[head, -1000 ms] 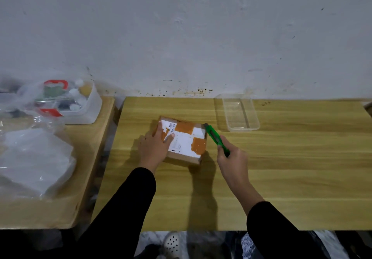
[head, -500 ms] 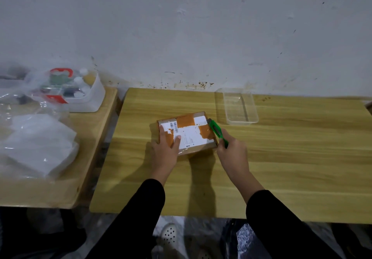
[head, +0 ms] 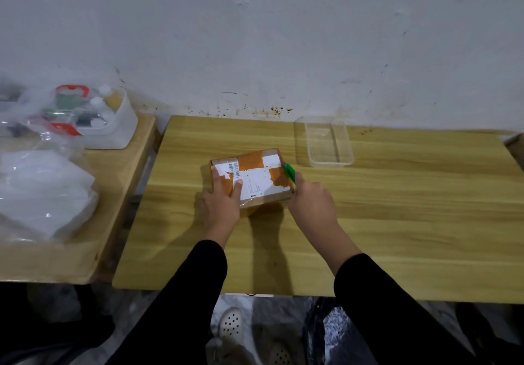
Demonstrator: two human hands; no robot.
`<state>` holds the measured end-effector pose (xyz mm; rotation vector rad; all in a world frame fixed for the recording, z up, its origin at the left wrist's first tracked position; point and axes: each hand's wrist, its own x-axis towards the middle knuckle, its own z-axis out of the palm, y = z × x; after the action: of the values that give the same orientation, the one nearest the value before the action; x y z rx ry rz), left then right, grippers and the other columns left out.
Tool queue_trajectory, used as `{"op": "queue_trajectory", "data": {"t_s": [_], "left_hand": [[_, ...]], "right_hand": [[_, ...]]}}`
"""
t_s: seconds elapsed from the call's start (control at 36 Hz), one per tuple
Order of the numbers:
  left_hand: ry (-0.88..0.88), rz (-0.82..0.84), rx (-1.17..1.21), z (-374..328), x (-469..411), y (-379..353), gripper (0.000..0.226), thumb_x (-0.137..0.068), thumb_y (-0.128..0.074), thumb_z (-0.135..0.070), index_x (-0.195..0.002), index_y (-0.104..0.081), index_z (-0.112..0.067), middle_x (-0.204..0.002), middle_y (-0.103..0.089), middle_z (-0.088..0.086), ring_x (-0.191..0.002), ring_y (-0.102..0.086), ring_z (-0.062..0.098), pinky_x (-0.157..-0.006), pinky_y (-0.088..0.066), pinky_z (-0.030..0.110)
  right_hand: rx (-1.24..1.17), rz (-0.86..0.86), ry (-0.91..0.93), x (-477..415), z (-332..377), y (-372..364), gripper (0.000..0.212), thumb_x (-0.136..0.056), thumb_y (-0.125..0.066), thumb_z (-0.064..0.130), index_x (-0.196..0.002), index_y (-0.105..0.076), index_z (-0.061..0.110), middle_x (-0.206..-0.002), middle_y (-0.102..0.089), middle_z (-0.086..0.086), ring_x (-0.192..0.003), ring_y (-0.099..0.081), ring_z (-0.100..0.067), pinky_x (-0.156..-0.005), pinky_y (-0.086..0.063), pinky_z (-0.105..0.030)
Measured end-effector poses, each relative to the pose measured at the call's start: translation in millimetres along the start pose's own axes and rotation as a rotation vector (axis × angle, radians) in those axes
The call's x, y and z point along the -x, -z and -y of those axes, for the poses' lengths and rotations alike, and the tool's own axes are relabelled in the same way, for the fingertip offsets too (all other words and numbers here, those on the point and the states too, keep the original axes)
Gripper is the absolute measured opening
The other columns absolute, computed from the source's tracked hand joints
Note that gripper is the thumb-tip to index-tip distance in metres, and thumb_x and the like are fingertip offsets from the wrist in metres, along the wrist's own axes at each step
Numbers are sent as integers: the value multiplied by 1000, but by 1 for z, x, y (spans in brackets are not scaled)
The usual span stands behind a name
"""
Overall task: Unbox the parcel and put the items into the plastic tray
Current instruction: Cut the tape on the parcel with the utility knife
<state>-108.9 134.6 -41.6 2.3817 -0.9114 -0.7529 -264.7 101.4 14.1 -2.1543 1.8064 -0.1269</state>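
Grey, spotty wall (head: 255,38) ran behind it all. On the far left, the small tabletop (head: 113,194) carried puffy clear bags (head: 42,188) and a white tub (head: 113,135) of little bottles. I saw no change there.

On the big tabletop (head: 397,222), the left hand (head: 221,208) had slid further onto the parcel (head: 255,177). A second before, it only held the left edge. Now its fingers lay straight and flat on the white label, pressing down.

The parcel had turned too. It had sat crooked, and now its long side faced the person. It lay near the middle of the big tabletop, still taped shut.

The green cutter (head: 289,172) had gone along with it and now touched the parcel's top right edge, near the far corner. I could not see the blade tip. The right hand (head: 312,205) was wrapped tight round the cutter, just beside the parcel's right side.

Further right and a bit back, the plastic tray (head: 330,163) sat near the parcel but apart from it. Nothing from the parcel was in it yet.

I took this to mean the getting-ready was over: parcel pinned down, cutter on the tape. I judged the cutting was about to start, so the task was only at its beginning.
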Motion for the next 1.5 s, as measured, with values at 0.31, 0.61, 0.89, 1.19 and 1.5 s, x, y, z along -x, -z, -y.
{"op": "queue_trajectory", "data": {"t_s": [0.31, 0.61, 0.89, 1.19, 1.5], "left_hand": [[9, 13, -6, -2, 7, 3, 71, -90, -31, -63, -148, 3, -39, -131, -37, 21, -119, -40, 35, -93, -39, 42], [-12, 24, -13, -3, 7, 2, 71, -91, -32, -61, -148, 3, -37, -131, -37, 21, -119, -41, 34, -88, -40, 37], [12, 8, -15, -4, 8, 0, 72, -89, -30, -65, -147, 3, -40, -130, -38, 22, -120, -40, 36, -93, -39, 42], [29, 7, 5, -8, 14, 2, 71, -90, -31, -64, -147, 3, -40, -131, -38, 22, -121, -39, 38, -94, -37, 45], [46, 7, 32, -11, 17, 4, 70, -91, -33, -62, -147, 2, -40, -132, -37, 24, -123, -38, 39, -97, -36, 45]], "right_hand": [[-52, -50, 30, 11, -13, 3, 42, -95, -36, 11, -136, -37, 14, -86, -64, -17, -75, -58, -34, -57, -35, -32], [-77, -81, 43, 2, -13, 1, 39, -95, -36, 10, -134, -40, 12, -74, -58, -14, -62, -45, -28, -53, -32, -32], [-14, -6, 28, -8, -4, 16, 30, -91, -38, 4, -119, -49, 7, -78, -54, -11, -66, -46, -26, -55, -36, -31], [57, 42, 45, 3, -1, 26, 30, -90, -37, 3, -117, -50, 6, -74, -43, -6, -69, -44, -26, -58, -36, -31], [49, 36, 38, 14, -6, 14, 51, -90, -36, 2, -140, -31, 11, -97, -62, -17, -87, -60, -36, -59, -38, -33]]}}
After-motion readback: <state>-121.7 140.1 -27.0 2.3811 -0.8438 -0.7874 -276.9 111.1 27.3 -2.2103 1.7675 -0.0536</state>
